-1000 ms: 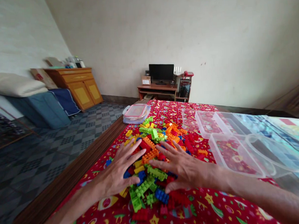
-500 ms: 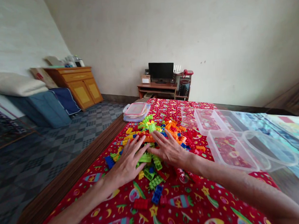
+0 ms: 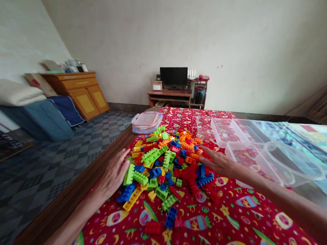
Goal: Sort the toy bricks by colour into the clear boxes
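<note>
A loose heap of toy building bricks (image 3: pixel 154 157), in green, yellow, blue, red and orange, spreads over a red patterned tablecloth (image 3: pixel 190 240). At the heap's left edge is my left hand (image 3: pixel 114 175), fingers stretched out, beside an upright green brick (image 3: pixel 128 174); whether it touches that brick I cannot tell. On the opposite side my right hand (image 3: pixel 218 161) lies low with fingers extended near the orange bricks (image 3: pixel 190 146). Neither hand holds anything. A blue brick (image 3: pixel 171 218) and a red brick (image 3: pixel 152 227) lie apart at the near side.
Clear plastic containers (image 3: pixel 240 148) stand on the right, with a round-rimmed one (image 3: pixel 293 160) nearest. Stacked lids (image 3: pixel 146 121) lie at the table's far left corner. The wooden table edge (image 3: pixel 66 191) runs along the left. A monitor (image 3: pixel 174 76) stands on a desk beyond.
My hands have parted from over the middle of the heap, the left moving left and the right moving right. Bricks they covered now show, and the heap looks more spread out.
</note>
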The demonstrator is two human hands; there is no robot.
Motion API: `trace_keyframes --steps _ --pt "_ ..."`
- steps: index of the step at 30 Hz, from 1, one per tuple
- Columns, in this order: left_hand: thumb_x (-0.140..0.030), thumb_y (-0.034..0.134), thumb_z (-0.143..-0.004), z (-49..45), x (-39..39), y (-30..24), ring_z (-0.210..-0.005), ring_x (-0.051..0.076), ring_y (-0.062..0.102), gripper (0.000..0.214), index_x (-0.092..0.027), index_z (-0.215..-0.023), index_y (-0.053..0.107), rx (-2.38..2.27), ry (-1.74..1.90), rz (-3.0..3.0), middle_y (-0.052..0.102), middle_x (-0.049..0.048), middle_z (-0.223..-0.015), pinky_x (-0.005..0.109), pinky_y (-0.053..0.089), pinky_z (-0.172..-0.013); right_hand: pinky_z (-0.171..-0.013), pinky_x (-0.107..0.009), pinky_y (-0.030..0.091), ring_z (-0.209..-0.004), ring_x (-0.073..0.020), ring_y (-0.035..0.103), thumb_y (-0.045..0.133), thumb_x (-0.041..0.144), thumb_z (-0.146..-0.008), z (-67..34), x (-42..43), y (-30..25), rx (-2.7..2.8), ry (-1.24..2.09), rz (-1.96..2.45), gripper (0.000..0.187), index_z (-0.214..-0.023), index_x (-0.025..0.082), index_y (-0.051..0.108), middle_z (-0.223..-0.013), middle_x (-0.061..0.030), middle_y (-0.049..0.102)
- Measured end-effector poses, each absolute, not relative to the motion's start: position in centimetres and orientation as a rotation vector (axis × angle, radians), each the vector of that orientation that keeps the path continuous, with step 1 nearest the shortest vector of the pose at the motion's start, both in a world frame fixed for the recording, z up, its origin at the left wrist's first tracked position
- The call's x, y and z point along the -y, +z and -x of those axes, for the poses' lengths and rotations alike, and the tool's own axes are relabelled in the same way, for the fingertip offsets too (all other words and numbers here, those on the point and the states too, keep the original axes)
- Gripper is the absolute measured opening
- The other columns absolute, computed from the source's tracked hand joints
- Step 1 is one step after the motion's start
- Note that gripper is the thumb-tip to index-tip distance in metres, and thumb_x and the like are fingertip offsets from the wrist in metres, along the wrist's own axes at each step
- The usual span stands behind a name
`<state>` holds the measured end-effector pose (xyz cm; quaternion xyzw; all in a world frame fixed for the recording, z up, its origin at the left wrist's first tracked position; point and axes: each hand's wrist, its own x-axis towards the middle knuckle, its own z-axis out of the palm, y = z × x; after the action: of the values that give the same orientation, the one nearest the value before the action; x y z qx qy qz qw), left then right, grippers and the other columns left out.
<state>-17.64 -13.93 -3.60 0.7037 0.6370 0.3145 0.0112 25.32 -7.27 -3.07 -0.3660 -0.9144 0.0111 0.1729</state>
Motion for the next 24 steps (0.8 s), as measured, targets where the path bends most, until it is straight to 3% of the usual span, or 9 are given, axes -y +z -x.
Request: trace_keyframes --steps 5,10,16,20,24 --pt "-0.055 0.027 -0.094 18.3 15.6 -6.2 -0.141 0.027 0.032 0.066 -0.02 -0.15 0.023 -1.931 0.917 -2.049 0.035 0.0109 -0.153 0.046 0.031 -0.114 -0.091 -0.046 0.05 -0.108 -0.0284 0.063 0.052 0.038 -0.089 -24.0 7.2 -4.0 2.585 0.229 1.249 0.043 -0.131 0.031 0.054 -0.132 -0.0098 0.059" --pt "-0.059 0.04 -0.089 15.8 14.6 -5.7 -0.144 0.029 0.022 0.079 -0.024 -0.153 0.01 -1.785 0.896 -2.084 0.027 0.0108 -0.156 0.049 0.027 -0.114 -0.087 -0.047 0.051 -0.108 -0.0343 0.063 0.063 0.061 -0.075 -19.5 5.7 -2.0 2.378 0.518 1.595 0.084 -0.144 0.019 0.041 -0.111 -0.0159 0.068" --pt "-0.069 0.045 -0.082 12.8 11.9 -3.3 -0.141 0.031 0.03 0.085 -0.021 -0.15 0.024 -1.705 0.954 -2.009 0.043 0.0148 -0.147 0.051 0.026 -0.114 -0.084 -0.041 0.052 -0.102 -0.0289 0.064 0.071 0.052 -0.07 -16.8 5.2 -0.8 2.185 0.717 1.533 0.082 -0.141 0.02 0.045 -0.112 -0.011 0.068" --pt "-0.068 0.047 -0.082 11.0 11.5 -1.8 -0.142 0.031 0.028 0.084 -0.021 -0.148 0.028 -1.613 0.958 -1.958 0.043 0.0135 -0.147 0.049 0.027 -0.115 -0.082 -0.039 0.051 -0.099 -0.0272 0.064 0.073 0.042 -0.071 -14.5 5.5 -0.2 2.17 0.671 1.425 0.074 -0.139 0.025 0.048 -0.106 -0.0072 0.07" --pt "-0.064 0.045 -0.085 9.6 11.2 -0.7 -0.142 0.03 0.03 0.079 -0.019 -0.148 0.028 -1.549 0.966 -1.989 0.041 0.0121 -0.149 0.046 0.029 -0.115 -0.084 -0.034 0.05 -0.092 -0.0218 0.065 0.069 0.032 -0.074 -11.1 6.0 1.6 2.193 0.736 1.336 0.066 -0.136 0.019 0.051 -0.107 -0.0081 0.07"
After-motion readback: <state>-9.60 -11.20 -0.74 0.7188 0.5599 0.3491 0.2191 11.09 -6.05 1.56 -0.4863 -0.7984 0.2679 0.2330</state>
